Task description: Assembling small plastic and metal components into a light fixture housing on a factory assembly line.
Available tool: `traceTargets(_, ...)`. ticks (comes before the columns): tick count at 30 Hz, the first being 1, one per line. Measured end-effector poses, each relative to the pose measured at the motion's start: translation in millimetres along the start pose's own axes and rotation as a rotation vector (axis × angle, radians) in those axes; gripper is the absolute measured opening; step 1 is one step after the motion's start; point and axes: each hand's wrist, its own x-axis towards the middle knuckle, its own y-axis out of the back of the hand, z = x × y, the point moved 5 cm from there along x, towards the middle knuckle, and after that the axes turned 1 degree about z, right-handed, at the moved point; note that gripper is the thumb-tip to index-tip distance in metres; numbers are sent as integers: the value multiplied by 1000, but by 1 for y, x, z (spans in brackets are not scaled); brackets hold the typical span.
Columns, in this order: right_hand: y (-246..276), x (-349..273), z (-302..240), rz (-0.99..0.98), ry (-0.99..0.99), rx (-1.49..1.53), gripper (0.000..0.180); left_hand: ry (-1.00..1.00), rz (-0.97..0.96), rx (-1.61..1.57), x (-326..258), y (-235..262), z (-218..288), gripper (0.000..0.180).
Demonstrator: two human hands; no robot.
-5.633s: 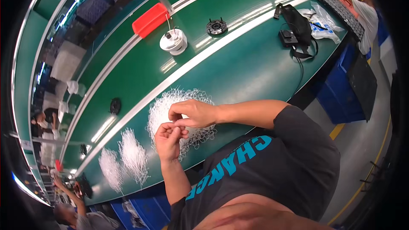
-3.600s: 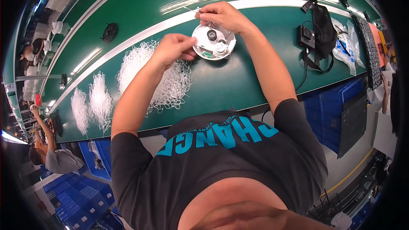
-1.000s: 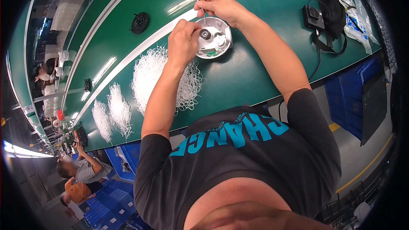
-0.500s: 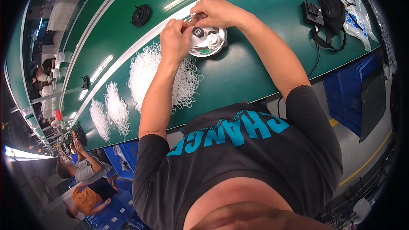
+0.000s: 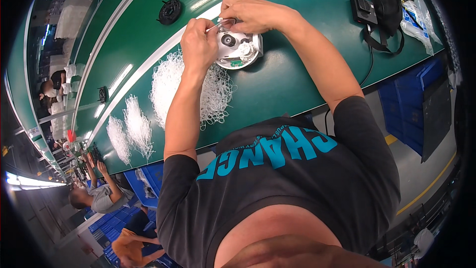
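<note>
green worktop (image 5: 290,84), white round housing (image 5: 235,53), blue bins (image 5: 404,104) alongside

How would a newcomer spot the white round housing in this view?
On the green bench, find the big pile of white loops, then go up and right to the left hand and right hand. Partly covered by them is the white housing: solid and round, unlike the loose loops, with a black ring and green patch.

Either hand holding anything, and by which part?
Left hand: a thin white strand, seemingly near its end. Right hand: at upper edge of white round unit; hold unclear.
</note>
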Motion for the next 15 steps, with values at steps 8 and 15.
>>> traceTargets(8, 7, 10, 12, -50, -52, 473, 32, 231, -199, -168, -6, 13, -28, 25)
traceTargets(15, -7, 7, 126, 859, -465, 367, 40, 514, -586, -631, -17, 2, -51, 31)
